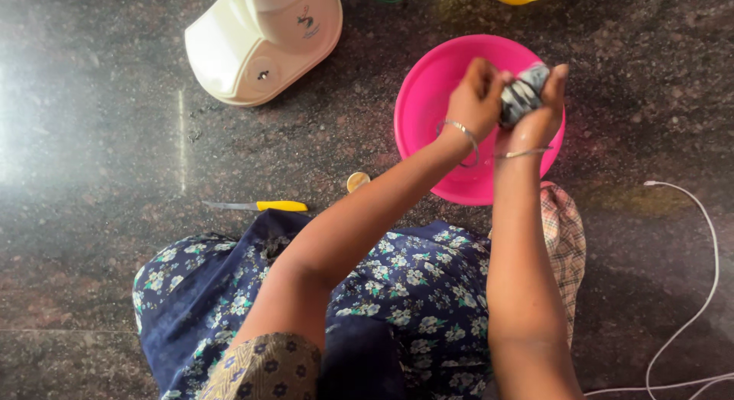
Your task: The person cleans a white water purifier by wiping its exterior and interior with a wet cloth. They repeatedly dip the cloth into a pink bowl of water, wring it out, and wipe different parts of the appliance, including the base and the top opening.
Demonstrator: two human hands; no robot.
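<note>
Both hands meet over the pink bowl (432,94) at about one o'clock — the left hand (475,102) and the right hand (544,110) clenched together around a grey striped cloth (523,94). A yellow-handled knife (260,206) lies on the dark stone floor (92,140) at nine o'clock.

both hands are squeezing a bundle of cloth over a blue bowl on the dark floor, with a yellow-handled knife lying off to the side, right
Not quite: the bowl is pink, not blue, as the head view shows. The rest holds: the left hand and right hand grip a grey-patterned bundle of cloth over it, and a yellow-handled knife lies apart on the dark floor.
</note>
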